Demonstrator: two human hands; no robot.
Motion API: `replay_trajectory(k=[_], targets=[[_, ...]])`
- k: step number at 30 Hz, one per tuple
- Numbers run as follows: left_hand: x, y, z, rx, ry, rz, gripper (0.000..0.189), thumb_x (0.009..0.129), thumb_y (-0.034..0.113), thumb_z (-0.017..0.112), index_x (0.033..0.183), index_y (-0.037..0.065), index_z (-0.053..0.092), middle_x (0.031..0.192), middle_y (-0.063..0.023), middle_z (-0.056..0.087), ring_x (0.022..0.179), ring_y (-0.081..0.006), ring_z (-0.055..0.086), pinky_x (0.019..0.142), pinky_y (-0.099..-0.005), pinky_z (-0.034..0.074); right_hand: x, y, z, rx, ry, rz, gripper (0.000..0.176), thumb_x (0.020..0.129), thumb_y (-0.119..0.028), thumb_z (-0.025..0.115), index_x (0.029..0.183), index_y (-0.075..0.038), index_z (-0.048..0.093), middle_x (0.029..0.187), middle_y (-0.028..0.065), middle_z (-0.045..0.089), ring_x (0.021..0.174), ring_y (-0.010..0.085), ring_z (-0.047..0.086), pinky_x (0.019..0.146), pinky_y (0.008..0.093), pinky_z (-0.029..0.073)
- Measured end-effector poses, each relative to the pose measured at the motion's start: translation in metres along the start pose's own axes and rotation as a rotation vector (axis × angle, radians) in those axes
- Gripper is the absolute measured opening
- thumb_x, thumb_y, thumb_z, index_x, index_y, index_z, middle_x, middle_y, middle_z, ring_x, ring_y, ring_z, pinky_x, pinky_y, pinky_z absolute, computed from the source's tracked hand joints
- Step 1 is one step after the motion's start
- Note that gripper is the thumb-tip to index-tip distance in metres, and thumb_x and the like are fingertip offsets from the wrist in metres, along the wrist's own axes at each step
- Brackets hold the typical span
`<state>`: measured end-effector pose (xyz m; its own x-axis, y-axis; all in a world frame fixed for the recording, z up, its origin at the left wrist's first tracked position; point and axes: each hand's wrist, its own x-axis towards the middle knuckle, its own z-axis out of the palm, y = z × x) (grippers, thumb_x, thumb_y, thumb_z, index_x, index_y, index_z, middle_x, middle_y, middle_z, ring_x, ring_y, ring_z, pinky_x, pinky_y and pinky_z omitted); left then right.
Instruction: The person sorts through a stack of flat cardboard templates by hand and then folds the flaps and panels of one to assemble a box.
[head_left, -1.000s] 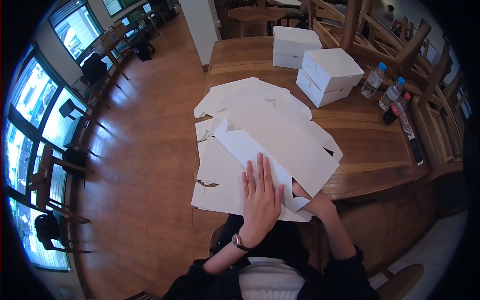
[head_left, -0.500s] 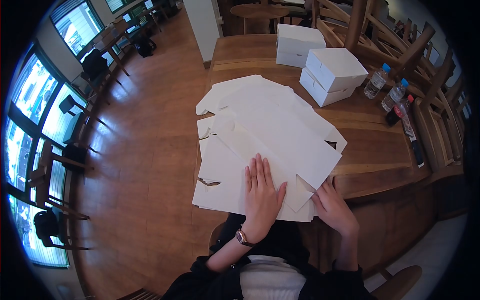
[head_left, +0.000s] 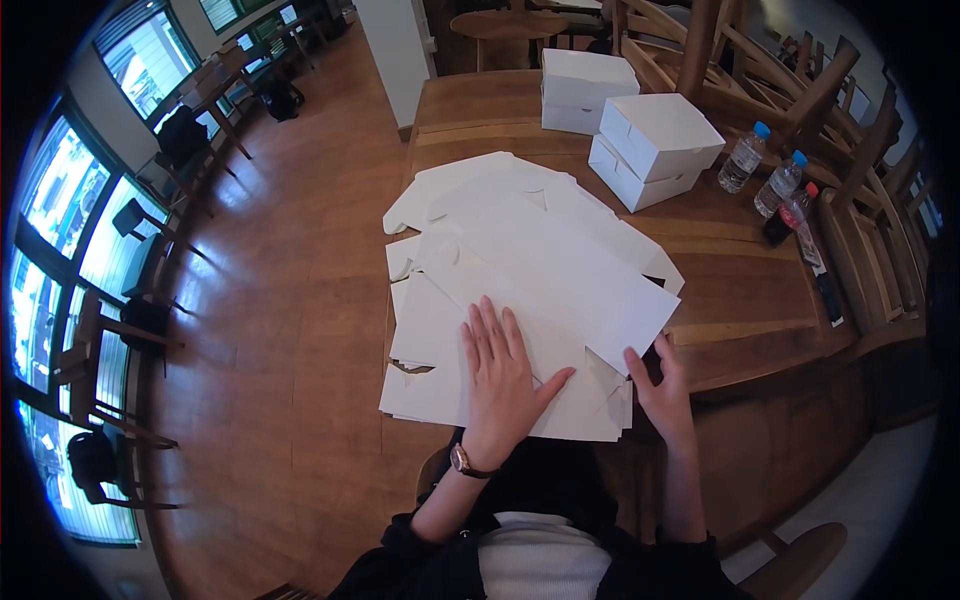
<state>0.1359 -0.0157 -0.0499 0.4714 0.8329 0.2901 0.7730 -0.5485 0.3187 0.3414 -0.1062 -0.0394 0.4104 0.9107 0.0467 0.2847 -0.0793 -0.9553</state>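
White sheet [head_left: 590, 270] slants upper left to lower right; left hand [head_left: 497, 385] spread on pile [head_left: 425, 395], right hand [head_left: 664, 398] open.

Head cam — fwd/down, hands close

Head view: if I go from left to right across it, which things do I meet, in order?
Bright windows, black bag on the floor, white pillar, left hand lying flat on white sheets, right hand at their edge, leftmost blue-capped bottle, red-capped bottle.
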Motion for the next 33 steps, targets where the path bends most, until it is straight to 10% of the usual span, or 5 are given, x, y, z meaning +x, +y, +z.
replay_trajectory(k=[7, 19, 25, 28, 33], targets=[[0.012, -0.012, -0.013, -0.028, -0.049, -0.089, 0.147, 0.063, 0.086, 0.076, 0.151, -0.022, 0.027, 0.162, -0.0421, 0.021, 0.151, -0.0581, 0.020, 0.126, -0.0573, 0.017, 0.002, 0.008, 0.008, -0.048, 0.113, -0.100, 0.042, 0.095, -0.016, 0.074, 0.132, 0.001, 0.061, 0.125, 0.0161, 0.067, 0.124, 0.0296, 0.055, 0.119, 0.0433, 0.031], [0.015, -0.016, -0.010, 0.129, 0.055, -0.099, 0.132, 0.076, 0.084, 0.067, 0.145, -0.025, 0.038, 0.153, -0.0418, 0.039, 0.152, -0.0460, 0.032, 0.128, -0.0530, 0.016, 0.001, 0.010, 0.010, -0.098, 0.134, -0.141, 0.037, 0.098, -0.015, 0.071, 0.130, 0.002, 0.061, 0.123, 0.0169, 0.070, 0.117, 0.0310, 0.061, 0.124, 0.0479, 0.024], [0.013, -0.027, -0.013, 0.059, 0.036, -0.066, 0.117, 0.085, 0.073, 0.068, 0.149, -0.020, 0.036, 0.154, -0.0399, 0.039, 0.152, -0.0448, 0.033, 0.129, -0.0519, 0.013, -0.015, -0.012, 0.023, 0.154, 0.122, -0.176, 0.031, 0.100, -0.008, 0.067, 0.127, 0.005, 0.060, 0.112, 0.0176, 0.071, 0.100, 0.0293, 0.069, 0.095, 0.0407, 0.052], [0.007, -0.051, -0.019, -0.413, 0.023, -0.085, 0.106, 0.092, 0.069, 0.063, 0.154, -0.013, 0.034, 0.159, -0.0322, 0.040, 0.154, -0.0410, 0.031, 0.129, -0.0499, 0.012, -0.026, -0.019, 0.024, -0.145, 0.064, -0.561, 0.031, 0.101, -0.005, 0.066, 0.129, 0.005, 0.058, 0.113, 0.0184, 0.070, 0.100, 0.0298, 0.070, 0.085, 0.0375, 0.056], [-0.019, -0.069, -0.058, -1.505, 0.320, -0.320, 0.094, 0.096, 0.069, 0.054, 0.153, -0.005, 0.041, 0.155, -0.0216, 0.048, 0.145, -0.0330, 0.044, 0.122, -0.0453, 0.030, -0.036, -0.050, 0.044, -0.279, -0.269, -0.857, 0.054, 0.092, -0.014, 0.071, 0.144, -0.012, 0.060, 0.146, 0.0113, 0.062, 0.115, 0.0242, 0.069, 0.101, 0.0441, 0.051]])
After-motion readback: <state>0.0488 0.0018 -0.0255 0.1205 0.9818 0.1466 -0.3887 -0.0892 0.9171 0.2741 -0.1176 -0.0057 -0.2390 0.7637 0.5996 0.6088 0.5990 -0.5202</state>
